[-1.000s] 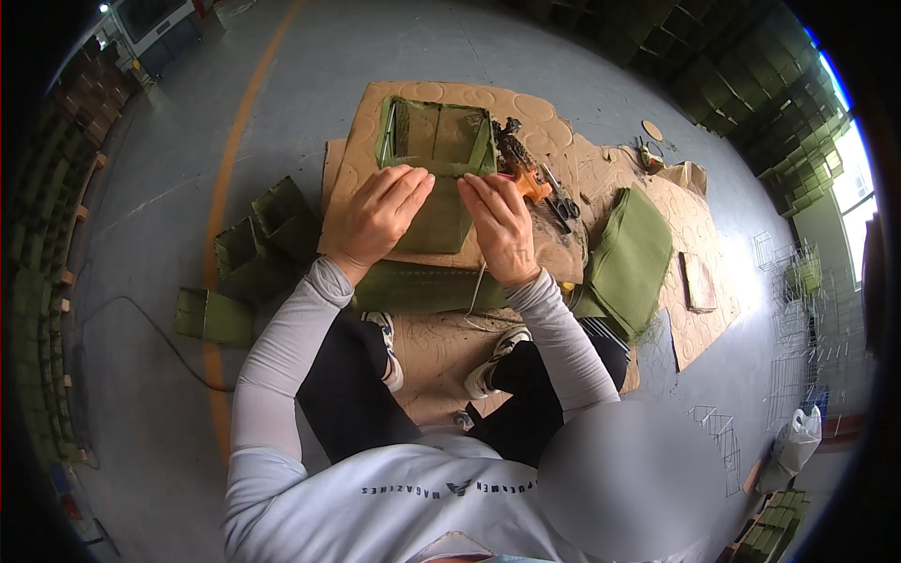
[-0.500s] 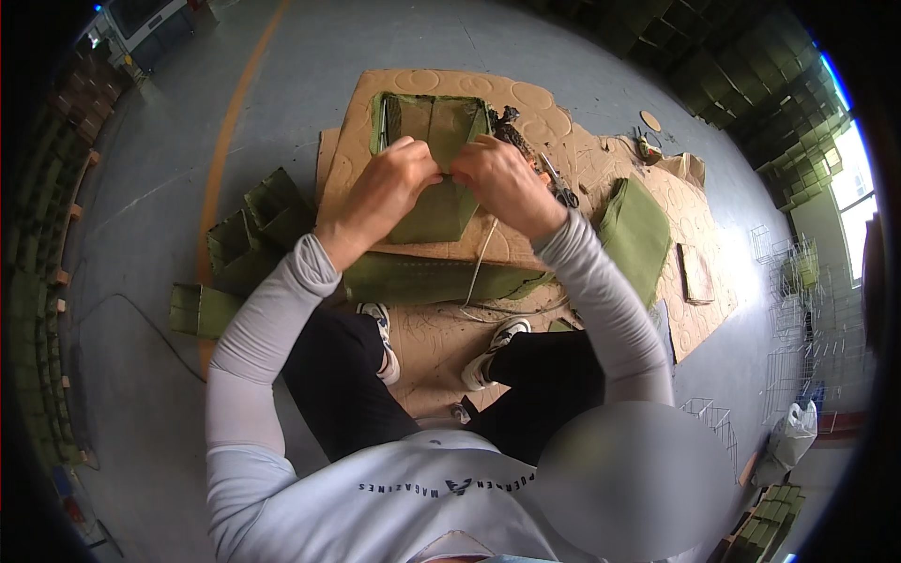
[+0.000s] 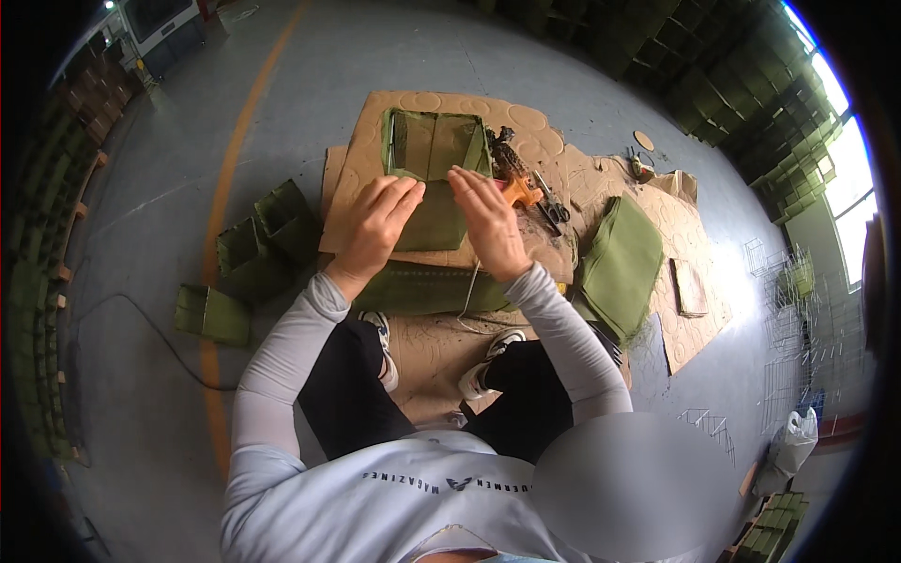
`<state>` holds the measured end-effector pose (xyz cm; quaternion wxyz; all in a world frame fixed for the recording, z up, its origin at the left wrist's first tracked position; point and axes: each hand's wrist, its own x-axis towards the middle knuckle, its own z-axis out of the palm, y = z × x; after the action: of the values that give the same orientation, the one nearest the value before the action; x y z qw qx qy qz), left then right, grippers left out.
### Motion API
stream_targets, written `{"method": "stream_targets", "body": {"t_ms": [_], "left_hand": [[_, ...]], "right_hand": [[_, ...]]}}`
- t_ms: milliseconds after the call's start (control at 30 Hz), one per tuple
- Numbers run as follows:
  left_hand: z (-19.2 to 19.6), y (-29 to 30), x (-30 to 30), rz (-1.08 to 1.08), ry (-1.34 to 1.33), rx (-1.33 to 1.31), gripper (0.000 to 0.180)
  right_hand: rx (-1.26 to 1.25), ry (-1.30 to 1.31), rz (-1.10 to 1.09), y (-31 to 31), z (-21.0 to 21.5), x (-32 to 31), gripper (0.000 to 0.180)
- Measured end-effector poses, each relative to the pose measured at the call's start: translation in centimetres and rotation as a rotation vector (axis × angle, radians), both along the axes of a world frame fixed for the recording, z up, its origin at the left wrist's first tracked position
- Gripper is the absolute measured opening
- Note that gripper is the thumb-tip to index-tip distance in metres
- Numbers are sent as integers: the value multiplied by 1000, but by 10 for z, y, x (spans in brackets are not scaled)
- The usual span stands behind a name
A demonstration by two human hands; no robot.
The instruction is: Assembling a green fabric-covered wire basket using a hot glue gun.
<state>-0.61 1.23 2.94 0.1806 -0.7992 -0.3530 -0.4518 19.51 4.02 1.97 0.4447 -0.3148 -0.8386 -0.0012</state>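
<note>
A green fabric box [image 3: 432, 211] with a rectangular opening and what looks like a thin metal rod along its rim lies on a cardboard-topped support in front of me. My left hand [image 3: 377, 220] is at the left part of the box's near rim, its fingers bent together over the edge; the thumb is mostly hidden. To its right, my right hand [image 3: 490, 220] rests against the same rim with its fingers stretched out. Beside the right hand are an orange-handled tool [image 3: 521, 192] and scissors [image 3: 556, 214].
Several green fabric boxes [image 3: 213, 314] stand on the floor at the left. A stack of green fabric sheets [image 3: 619, 267] lies on cardboard [image 3: 699, 235] at the right. Wire frames [image 3: 784, 310] stand farther right. A thin cable [image 3: 169, 347] runs across the left floor.
My hands have moved apart along the near rim, and the right hand's fingers have straightened. The orange-handled tool beside the box has come into fuller view. The whole view has shifted slightly.
</note>
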Motion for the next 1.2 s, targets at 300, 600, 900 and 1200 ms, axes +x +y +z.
{"method": "stream_targets", "body": {"t_ms": [300,600,900,1200], "left_hand": [[3,27,7,17,127,-187,17],[22,94,-67,-296,351,-317,11],[-15,18,-28,-71,194,9,33],[-13,34,-1,-1,270,79,33]], "right_hand": [[-7,-223,-53,13,3,-16,27],[24,-368,12,31,61,-32,9],[114,-124,59,6,-8,41,40],[162,-144,137,30,-13,24,45]]}}
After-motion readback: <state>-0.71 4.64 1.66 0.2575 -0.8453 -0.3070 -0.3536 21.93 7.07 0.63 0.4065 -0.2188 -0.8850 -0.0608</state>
